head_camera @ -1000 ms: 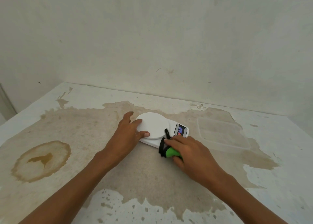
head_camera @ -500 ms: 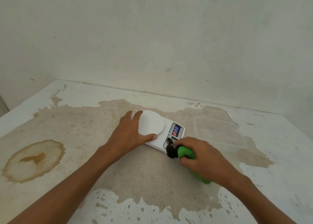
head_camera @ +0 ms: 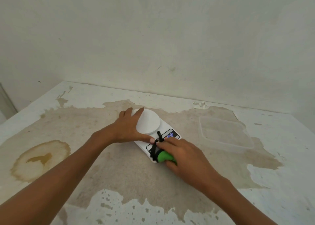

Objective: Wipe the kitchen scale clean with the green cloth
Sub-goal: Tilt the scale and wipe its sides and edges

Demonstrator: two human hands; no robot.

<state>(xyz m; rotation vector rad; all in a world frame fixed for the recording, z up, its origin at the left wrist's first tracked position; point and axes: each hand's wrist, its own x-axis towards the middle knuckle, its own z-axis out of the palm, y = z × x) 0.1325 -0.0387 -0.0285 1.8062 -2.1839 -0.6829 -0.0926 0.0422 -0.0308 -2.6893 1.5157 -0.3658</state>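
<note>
A white kitchen scale with a round platform and a dark button panel lies on the stained table. My left hand grips the platform's left rim, fingers over the far edge and thumb along the near side of the body. My right hand is closed around a bunched green cloth with black trim, pressing it onto the near end of the scale over the display. Part of the panel and most of the cloth are hidden under that hand.
A clear plastic lid or tray lies flat to the right of the scale. A brown ring-shaped stain marks the table at the left. The white wall rises directly behind the table's far edge.
My right hand has moved the cloth back up onto the scale's near end, after sliding off toward the right half a second ago. My left hand has kept its hold on the platform.
</note>
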